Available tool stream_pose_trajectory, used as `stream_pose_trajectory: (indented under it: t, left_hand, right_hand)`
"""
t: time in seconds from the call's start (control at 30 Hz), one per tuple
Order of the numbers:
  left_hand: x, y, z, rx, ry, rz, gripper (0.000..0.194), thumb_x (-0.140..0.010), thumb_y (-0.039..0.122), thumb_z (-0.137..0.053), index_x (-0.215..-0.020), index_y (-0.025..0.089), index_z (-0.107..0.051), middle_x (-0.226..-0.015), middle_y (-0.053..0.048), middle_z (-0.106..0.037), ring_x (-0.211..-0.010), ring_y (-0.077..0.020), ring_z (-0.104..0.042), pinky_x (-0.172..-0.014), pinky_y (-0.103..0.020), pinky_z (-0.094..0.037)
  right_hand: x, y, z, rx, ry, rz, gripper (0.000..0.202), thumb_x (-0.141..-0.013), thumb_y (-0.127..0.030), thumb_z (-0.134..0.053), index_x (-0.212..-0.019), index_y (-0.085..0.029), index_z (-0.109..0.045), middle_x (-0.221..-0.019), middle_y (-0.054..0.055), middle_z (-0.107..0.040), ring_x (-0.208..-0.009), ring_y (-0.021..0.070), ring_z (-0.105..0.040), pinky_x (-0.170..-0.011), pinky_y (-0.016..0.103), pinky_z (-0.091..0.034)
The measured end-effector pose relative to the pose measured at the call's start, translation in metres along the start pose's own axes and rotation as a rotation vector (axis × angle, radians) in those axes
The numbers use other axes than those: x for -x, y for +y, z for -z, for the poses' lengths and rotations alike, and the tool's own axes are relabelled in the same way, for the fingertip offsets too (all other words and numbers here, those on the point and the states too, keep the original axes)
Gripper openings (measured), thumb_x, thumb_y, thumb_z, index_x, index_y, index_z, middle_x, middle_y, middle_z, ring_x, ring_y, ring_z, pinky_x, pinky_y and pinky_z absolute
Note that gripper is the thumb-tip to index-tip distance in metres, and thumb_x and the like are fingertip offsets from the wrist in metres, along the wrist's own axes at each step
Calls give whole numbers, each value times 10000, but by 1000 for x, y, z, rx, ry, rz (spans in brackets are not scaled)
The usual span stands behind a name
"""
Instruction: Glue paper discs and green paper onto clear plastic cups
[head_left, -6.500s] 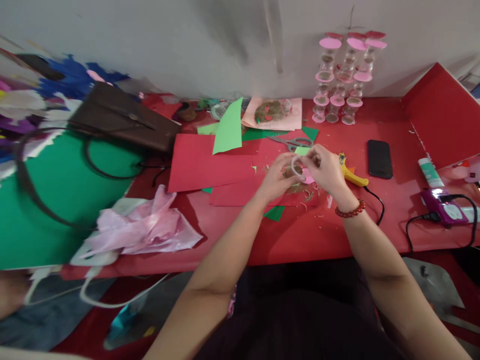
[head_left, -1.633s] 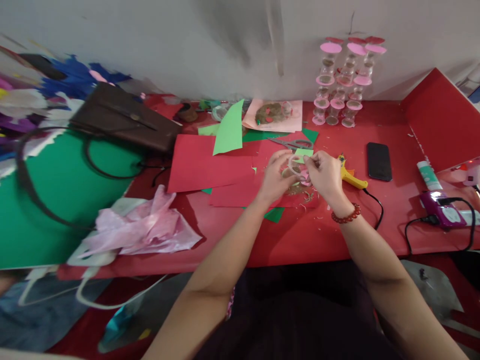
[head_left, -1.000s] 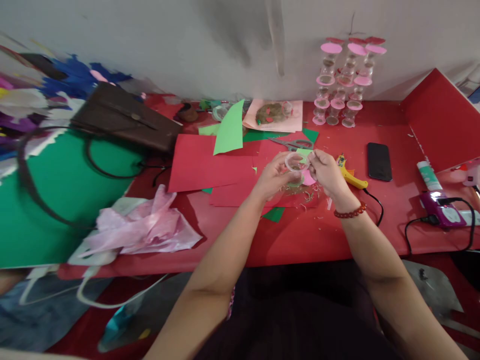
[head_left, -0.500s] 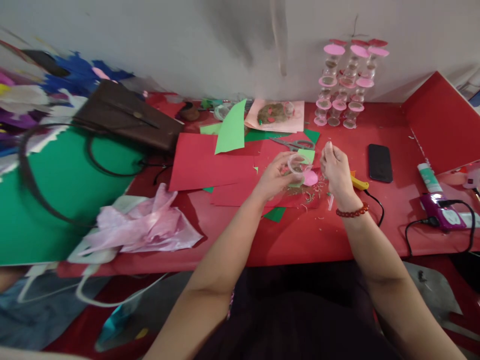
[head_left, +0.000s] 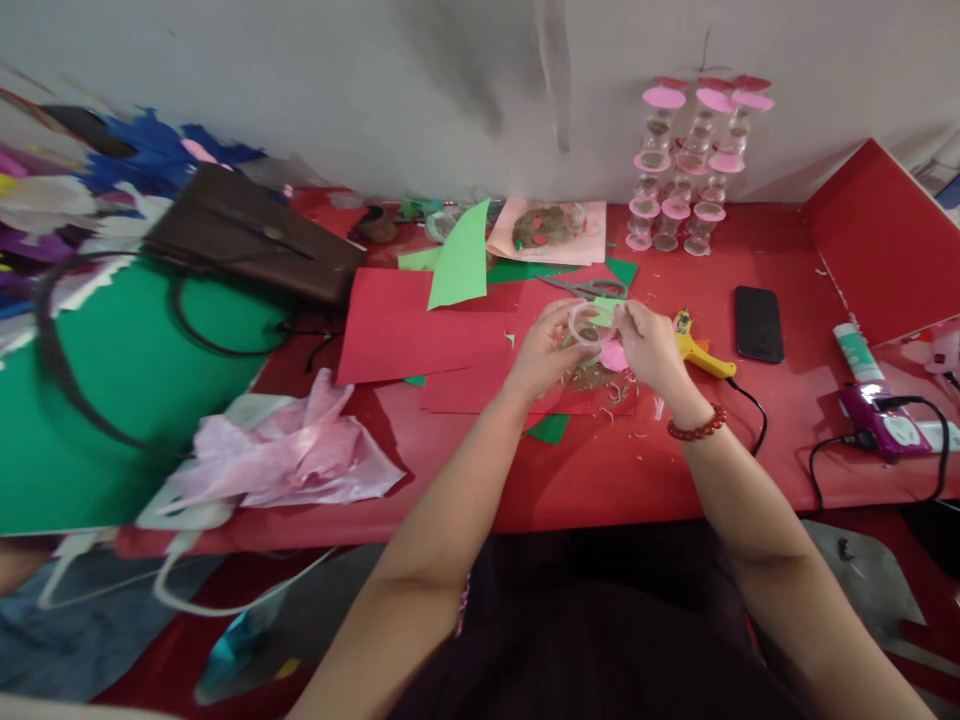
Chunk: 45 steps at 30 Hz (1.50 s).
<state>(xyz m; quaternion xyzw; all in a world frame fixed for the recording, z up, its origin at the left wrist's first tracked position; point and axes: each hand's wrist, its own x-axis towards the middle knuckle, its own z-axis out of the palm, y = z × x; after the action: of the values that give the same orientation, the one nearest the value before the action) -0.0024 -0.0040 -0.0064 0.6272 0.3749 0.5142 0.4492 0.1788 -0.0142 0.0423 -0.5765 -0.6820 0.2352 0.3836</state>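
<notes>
Wrapped around a clear plastic cup, my left hand holds it with its round rim turned up. My right hand is closed at the cup's right edge, its fingertips pinched together; whatever they pinch is too small or hidden to make out. Below the cup a pink paper disc shows between my hands. Loose brownish shreds are scattered on the red paper under them. A yellow glue gun lies just right of my right hand, and scissors rest behind the cup.
Stacked clear cups with pink discs stand against the wall. A black phone, a glue stick and a purple power box with cables are on the right. A brown handbag and pink plastic bag lie left.
My right hand has moved left and down, from beside the cup to its rim, uncovering more of the glue gun. My left hand still holds the cup, nearly in place.
</notes>
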Motion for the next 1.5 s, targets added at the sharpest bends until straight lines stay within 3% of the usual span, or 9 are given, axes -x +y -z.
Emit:
stream_pose_trajectory:
  t: [0.17,0.3,0.43,0.53,0.8,1.17,1.3,1.43,1.5]
  left_hand:
    - [1,0,0,67,-55,9,497,-686,403,-947,-1146,322,-777,-1386,-61,-622,-1314,-262,-627,-1164,-462,-514]
    - [3,1,-1,84,-50,35,503,-708,412,-938,-1178,333,-777,-1377,-57,-622,-1293,-249,-640,-1160,-453,-524]
    - [3,-1,0,76,-72,51,515,-731,439,-924,-1214,347,-769,-1390,-57,-610,-1271,-249,-653,-1131,-441,-548]
    - [2,-5,1,22,-86,35,552,-724,465,-925,-1240,358,-761,-1402,-63,-603,-1308,-262,-628,-1146,-447,-530]
    - [0,-6,-6,-257,101,-82,550,-686,539,-941,-1157,319,-762,-1360,-80,-633,-1325,-301,-598,-1210,-535,-444]
    - [2,1,-1,-69,-1,8,438,-745,324,-871,-1175,317,-784,-1432,-72,-594,-1392,-301,-573,-1178,-521,-501]
    - [2,2,-1,61,-24,32,431,-715,305,-899,-1134,315,-799,-1396,-57,-625,-1344,-273,-613,-1186,-478,-499]
    - [2,5,-2,202,-106,100,485,-722,378,-923,-1177,298,-775,-1358,-58,-658,-1248,-250,-670,-1117,-435,-545]
    - [3,6,-2,211,-134,118,493,-733,395,-924,-1189,292,-767,-1315,-60,-683,-1238,-249,-676,-1095,-422,-550]
  right_hand:
    - [-6,12,2,-137,175,-60,364,-1057,-368,-476,-714,-250,-450,-646,-19,-513,-626,141,-482,-639,292,-355]
    - [-8,13,6,-181,263,-4,121,-971,-296,-609,-868,-245,-572,-886,21,-668,-815,154,-613,-749,288,-451]
    - [-5,3,9,-137,116,-23,296,-996,-400,-597,-753,-230,-591,-707,9,-648,-711,157,-608,-702,299,-447]
    - [-1,-4,8,-184,-27,-51,246,-934,-361,-684,-748,-231,-589,-616,-27,-611,-601,137,-583,-628,280,-428]
    - [5,-7,4,-141,24,-98,327,-946,-273,-668,-679,-255,-479,-599,0,-628,-573,163,-611,-591,290,-428]
    - [2,-4,3,102,40,-27,268,-995,-229,-562,-730,-244,-523,-625,-8,-537,-620,164,-500,-655,304,-335]
    - [-2,-5,6,-103,-52,-66,353,-998,-239,-556,-664,-239,-442,-596,-33,-461,-595,136,-428,-638,287,-313]
    - [-5,-1,5,-457,-206,-220,429,-1019,-390,-544,-652,-251,-371,-556,-75,-311,-522,109,-294,-564,267,-275]
    - [-5,-1,5,-439,-168,-208,446,-1011,-427,-567,-646,-249,-382,-559,-72,-313,-536,112,-305,-567,271,-269]
